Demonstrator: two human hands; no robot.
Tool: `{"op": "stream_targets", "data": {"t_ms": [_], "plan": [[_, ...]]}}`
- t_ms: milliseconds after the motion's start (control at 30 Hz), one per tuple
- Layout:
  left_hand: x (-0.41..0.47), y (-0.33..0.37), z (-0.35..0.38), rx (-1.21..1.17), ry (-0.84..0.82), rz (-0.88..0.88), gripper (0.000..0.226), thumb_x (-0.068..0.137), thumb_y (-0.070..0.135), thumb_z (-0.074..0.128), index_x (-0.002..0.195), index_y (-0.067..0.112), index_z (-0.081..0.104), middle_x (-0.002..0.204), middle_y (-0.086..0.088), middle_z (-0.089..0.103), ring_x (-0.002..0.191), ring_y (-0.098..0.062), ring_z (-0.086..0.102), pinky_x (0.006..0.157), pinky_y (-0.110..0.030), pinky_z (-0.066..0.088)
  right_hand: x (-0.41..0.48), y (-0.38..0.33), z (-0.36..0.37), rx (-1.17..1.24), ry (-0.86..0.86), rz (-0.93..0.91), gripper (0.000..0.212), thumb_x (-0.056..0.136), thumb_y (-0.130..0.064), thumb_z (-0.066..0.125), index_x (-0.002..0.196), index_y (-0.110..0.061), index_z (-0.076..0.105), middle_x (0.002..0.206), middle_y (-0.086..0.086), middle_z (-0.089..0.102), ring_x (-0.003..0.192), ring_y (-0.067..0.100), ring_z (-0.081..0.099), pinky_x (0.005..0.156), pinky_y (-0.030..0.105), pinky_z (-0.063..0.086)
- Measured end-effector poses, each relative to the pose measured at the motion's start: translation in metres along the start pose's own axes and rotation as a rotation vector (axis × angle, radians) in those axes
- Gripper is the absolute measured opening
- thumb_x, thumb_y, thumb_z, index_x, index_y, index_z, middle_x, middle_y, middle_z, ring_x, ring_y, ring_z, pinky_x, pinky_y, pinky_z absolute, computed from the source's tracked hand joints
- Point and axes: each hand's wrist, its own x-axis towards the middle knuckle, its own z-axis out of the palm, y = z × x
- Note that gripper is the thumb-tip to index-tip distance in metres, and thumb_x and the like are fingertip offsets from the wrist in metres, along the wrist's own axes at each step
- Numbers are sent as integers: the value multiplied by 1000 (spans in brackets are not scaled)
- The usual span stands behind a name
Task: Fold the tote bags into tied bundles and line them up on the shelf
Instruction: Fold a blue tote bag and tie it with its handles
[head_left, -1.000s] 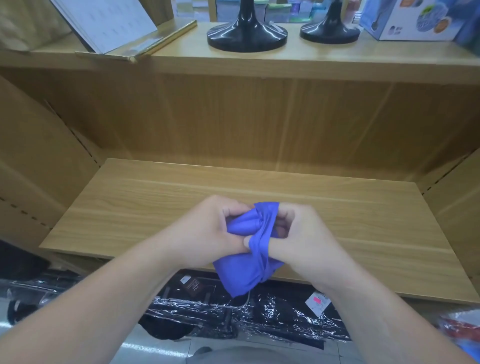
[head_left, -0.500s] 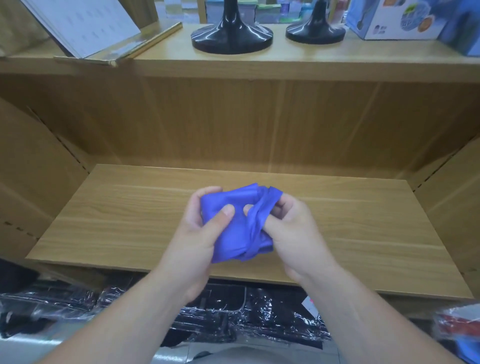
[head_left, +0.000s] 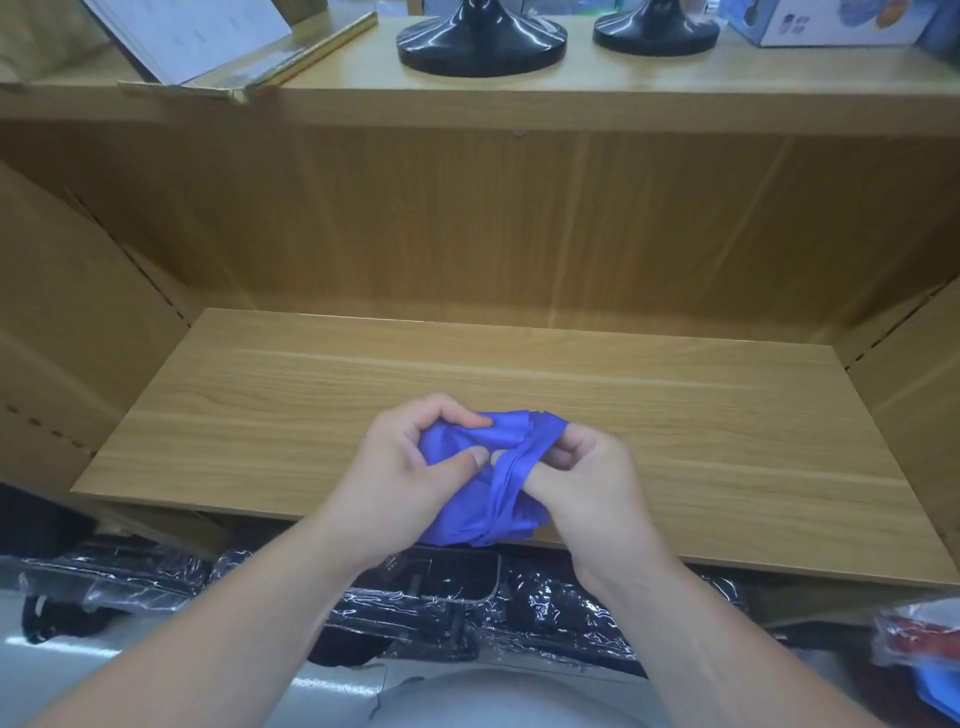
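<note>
Both hands — left hand (head_left: 410, 483), right hand (head_left: 592, 488) — grip a scrunched, silky blue tote bag (head_left: 498, 483) above the wood-grain shelf (head_left: 727, 415).

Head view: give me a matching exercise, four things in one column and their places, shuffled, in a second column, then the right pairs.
Things
1. blue tote bag
2. left black base
3. white sheet on the gold stand
4. plastic-wrapped black packs

Places
A. top shelf, far left
B. under the lower shelf board
C. gripped by left hand and right hand over the lower shelf board's front edge
D. top shelf, near the middle

Pairs: 1-C, 2-D, 3-A, 4-B.
</note>
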Motion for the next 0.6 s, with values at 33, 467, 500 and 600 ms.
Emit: {"op": "stream_targets", "data": {"t_ms": [33,467,500,600], "plan": [[2,2,-2,26,-26,7,10,78,13,72,82,22,68,80,-9,68,71,-17,62,67,-35,53,-2,0,1,22,13,-14,24,80,3,77,99,-12,80,99,8,78,99,29,74,88,56,59],[5,15,4,42,-183,-29,47,91,-5,67,126,26,61,87,-19,73,75,-19,68,74,-35,59,11,-12,-24,-210,-195,-43,19,82,-10,70,100,-15,72,100,8,77,98,31,72,86,51,59],[6,13,2,95,-186,-7,37,89,-3,70,117,21,66,88,-12,74,76,-16,68,74,-32,58,13,-14,-28,-232,-267,-31,19,85,-5,70,103,-12,71,103,5,76,98,26,72,87,45,58],[10,11,-3,280,-225,13,20,87,4,72,95,22,69,96,1,76,83,-16,70,77,-34,57,10,-17,-36,-252,-400,-16,28,88,9,67,108,-11,70,104,-2,75,98,12,68,88,27,53]]}}
